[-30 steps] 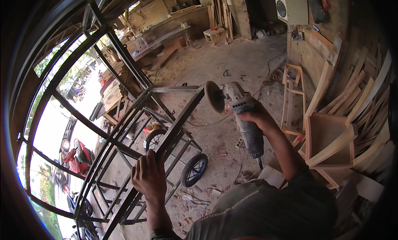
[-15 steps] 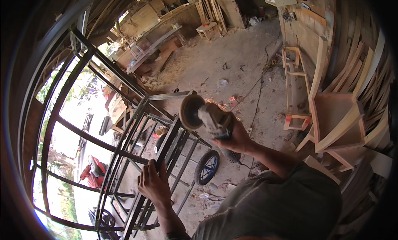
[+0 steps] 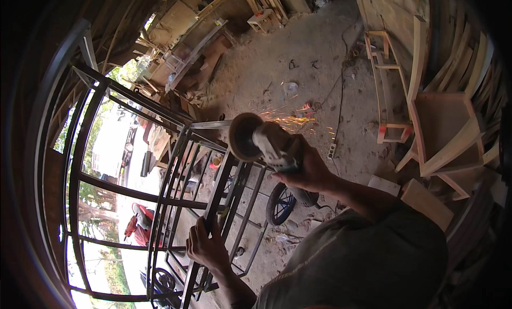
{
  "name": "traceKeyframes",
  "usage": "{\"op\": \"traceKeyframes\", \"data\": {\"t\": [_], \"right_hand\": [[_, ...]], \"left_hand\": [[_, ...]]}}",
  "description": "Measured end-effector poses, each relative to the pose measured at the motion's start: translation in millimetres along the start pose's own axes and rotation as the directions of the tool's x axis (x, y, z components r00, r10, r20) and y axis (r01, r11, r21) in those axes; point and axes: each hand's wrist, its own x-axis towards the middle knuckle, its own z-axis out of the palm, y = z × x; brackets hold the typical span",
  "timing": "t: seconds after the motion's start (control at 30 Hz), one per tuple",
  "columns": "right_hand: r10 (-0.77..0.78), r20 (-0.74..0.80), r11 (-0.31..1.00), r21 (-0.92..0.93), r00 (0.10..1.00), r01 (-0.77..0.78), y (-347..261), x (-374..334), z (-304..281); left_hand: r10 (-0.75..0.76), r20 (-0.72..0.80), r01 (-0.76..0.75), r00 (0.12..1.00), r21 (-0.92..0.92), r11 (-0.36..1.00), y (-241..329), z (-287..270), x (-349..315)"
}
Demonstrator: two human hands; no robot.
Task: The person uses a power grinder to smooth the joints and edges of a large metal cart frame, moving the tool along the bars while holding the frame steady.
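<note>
An angle grinder [image 3: 274, 144] is gripped in my right hand [image 3: 311, 169], at the middle of the view. Its round disc end [image 3: 244, 137] is at the corner of a dark metal frame [image 3: 214, 199], where several bars meet. Orange sparks [image 3: 293, 118] fly off to the right beyond the grinder. The exact contact point is hidden behind the disc. Lower down, my left hand [image 3: 207, 246] is closed on a long square bar of the same frame, fingers over its upper side. The frame's curved bars spread across the left of the view.
A spoked wheel [image 3: 281, 203] with a black tyre is on the floor beyond my right forearm. A cable with a socket strip [image 3: 332, 150] runs across the floor. Wooden chair frames [image 3: 445, 125] and timber strips stand at the right. A long bench [image 3: 194, 55] is at the back left.
The sparks have grown much brighter and longer. My view has shifted a little, while the grinder and my left hand keep about the same places on the frame.
</note>
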Motion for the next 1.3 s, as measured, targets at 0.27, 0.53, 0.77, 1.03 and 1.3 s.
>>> {"op": "traceKeyframes", "data": {"t": [0.27,0.53,0.77,1.03,1.3], "right_hand": [[0.114,0.02,0.982,0.148,0.993,-0.116,13.1,-2.1,-12.5],[0.408,0.364,0.734,0.414,0.838,-0.537,28.2,46.9,-88.7],[0.422,0.487,0.648,0.428,0.765,-0.63,17.5,47.9,-87.8],[0.368,0.523,0.665,0.43,0.769,-0.611,15.3,52.0,-91.5],[0.39,0.497,0.696,0.392,0.775,-0.602,0.3,56.8,-90.7]], "left_hand": [[-0.039,0.024,0.04,0.999,-0.015,0.999,0.9,4.4,-9.0],[0.004,0.011,-0.003,1.0,-0.006,1.0,2.4,7.1,-8.0],[-0.043,0.08,0.047,0.996,-0.039,0.998,5.5,4.4,-13.8],[-0.018,0.064,0.026,0.998,-0.128,0.991,10.9,2.9,-16.2],[-0.006,0.021,0.01,1.0,-0.187,0.982,9.0,5.7,-19.0]]}}
